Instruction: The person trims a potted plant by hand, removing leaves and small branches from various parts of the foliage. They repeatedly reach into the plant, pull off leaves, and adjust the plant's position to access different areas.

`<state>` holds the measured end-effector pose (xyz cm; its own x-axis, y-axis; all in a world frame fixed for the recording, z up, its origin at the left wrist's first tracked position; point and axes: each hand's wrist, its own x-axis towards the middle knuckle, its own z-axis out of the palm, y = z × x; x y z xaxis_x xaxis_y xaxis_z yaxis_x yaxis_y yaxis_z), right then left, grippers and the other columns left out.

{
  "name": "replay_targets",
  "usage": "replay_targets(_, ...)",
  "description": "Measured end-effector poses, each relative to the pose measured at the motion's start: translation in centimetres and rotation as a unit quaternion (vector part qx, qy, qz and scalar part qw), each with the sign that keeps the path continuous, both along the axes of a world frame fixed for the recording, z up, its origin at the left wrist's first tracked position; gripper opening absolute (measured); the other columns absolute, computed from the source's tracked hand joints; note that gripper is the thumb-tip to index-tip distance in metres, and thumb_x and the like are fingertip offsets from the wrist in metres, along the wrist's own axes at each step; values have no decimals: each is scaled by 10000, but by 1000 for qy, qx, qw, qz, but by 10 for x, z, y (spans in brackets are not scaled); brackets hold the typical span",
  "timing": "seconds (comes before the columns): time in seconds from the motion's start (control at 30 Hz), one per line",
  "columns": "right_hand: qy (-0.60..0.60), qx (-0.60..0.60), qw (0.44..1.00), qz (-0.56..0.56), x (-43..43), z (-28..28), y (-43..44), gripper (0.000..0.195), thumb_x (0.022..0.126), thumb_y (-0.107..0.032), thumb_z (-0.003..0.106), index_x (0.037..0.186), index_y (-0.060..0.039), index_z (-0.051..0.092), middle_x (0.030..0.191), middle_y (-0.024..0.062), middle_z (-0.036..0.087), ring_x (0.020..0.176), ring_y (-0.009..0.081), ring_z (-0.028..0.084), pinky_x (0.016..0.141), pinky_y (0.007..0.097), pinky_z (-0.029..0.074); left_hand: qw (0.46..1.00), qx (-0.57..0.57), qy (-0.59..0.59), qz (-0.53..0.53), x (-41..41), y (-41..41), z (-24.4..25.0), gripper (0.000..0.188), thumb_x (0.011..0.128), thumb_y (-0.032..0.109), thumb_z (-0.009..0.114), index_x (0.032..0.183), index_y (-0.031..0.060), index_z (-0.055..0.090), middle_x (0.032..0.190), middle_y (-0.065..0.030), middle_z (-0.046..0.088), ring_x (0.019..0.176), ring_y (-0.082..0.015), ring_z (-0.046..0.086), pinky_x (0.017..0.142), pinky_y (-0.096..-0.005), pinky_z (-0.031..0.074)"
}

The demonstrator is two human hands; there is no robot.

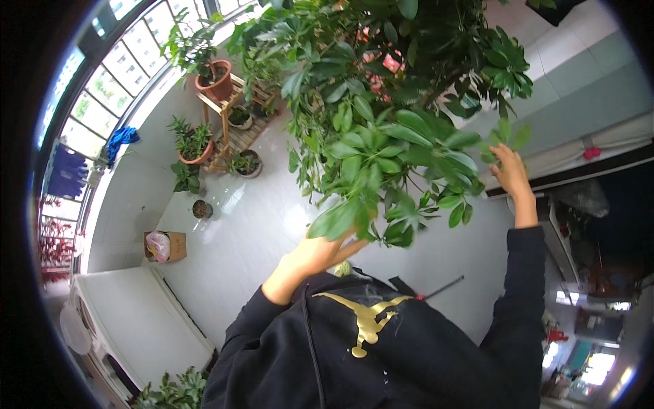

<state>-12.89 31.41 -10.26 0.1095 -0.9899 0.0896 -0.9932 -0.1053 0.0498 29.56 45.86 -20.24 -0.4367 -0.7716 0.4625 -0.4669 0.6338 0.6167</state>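
A large leafy houseplant (pixel 388 148), which looks like a schefflera, spreads over the upper middle of the head view. My left hand (pixel 322 250) reaches in at its lower near side, the fingers partly hidden behind a big blurred leaf; whether they grip a leaf or stem cannot be told. At the plant's right side, my right hand (pixel 510 171) is raised with bent fingertips at a small leaf cluster (pixel 503 137). Its grip on the leaves is not clear. Red and white patterned material (pixel 391 62) shows through the foliage.
A wooden plant stand (pixel 225 122) with potted plants stands by the barred window at upper left. Small pots (pixel 203 209) and a cardboard box (pixel 178 246) holding a plastic bag are on the floor. A white appliance (pixel 138 317) is at lower left. Furniture lies at the right.
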Motion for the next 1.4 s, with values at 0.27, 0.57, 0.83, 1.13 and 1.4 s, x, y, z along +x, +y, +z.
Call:
replay_targets(0.27, -161, -285, 941, 86, 82, -14, 61, 396, 823, -28, 641, 1215, -73, 603, 1310, 146, 561, 1221, 333, 513, 1004, 412, 418, 892, 87, 392, 206, 70, -137, 22, 276, 918, 130, 621, 1158, -1, 590, 1051, -83, 650, 963, -144, 608, 868, -264, 473)
replay_targets(0.57, -130, -221, 962, 94, 224, 46, 73, 387, 803, 4, 655, 1182, -71, 639, 1238, 112, 615, 1150, 304, 562, 999, 391, 417, 944, 209, 256, 2, 6, -357, 2, 846, 775, 355, 800, 1408, 9, 359, 1277, -205, 554, 1155, -251, 543, 974, -354, 441)
replay_targets(0.83, -273, -182, 943, 43, 317, 92, -39, 256, 896, -67, 582, 1141, -78, 657, 1072, 110, 686, 933, 241, 666, 831, 327, 506, 967, 232, 85, -65, 75, -345, 6, 465, 925, 278, 573, 1278, -18, 510, 1168, -162, 635, 1083, -226, 594, 922, -342, 471)
replay_targets(1.13, -451, -116, 870, -162, 336, 12, -247, 614, 749, -349, 660, 1192, 56, 532, 1117, 270, 624, 1036, 358, 601, 873, 410, 456, 777, 373, 414, -293, 71, -429, 37, 432, 912, 204, 584, 1303, 30, 521, 1243, -99, 597, 1096, -208, 580, 935, -364, 472)
replay_targets(1.4, -245, -64, 965, 74, 279, -15, -188, 312, 860, -180, 669, 1125, -28, 604, 1106, 68, 646, 998, 156, 579, 852, 346, 476, 704, 386, 489, -340, 58, -397, 60, 444, 891, 151, 593, 1322, 67, 526, 1302, -69, 560, 1129, -209, 553, 961, -385, 456)
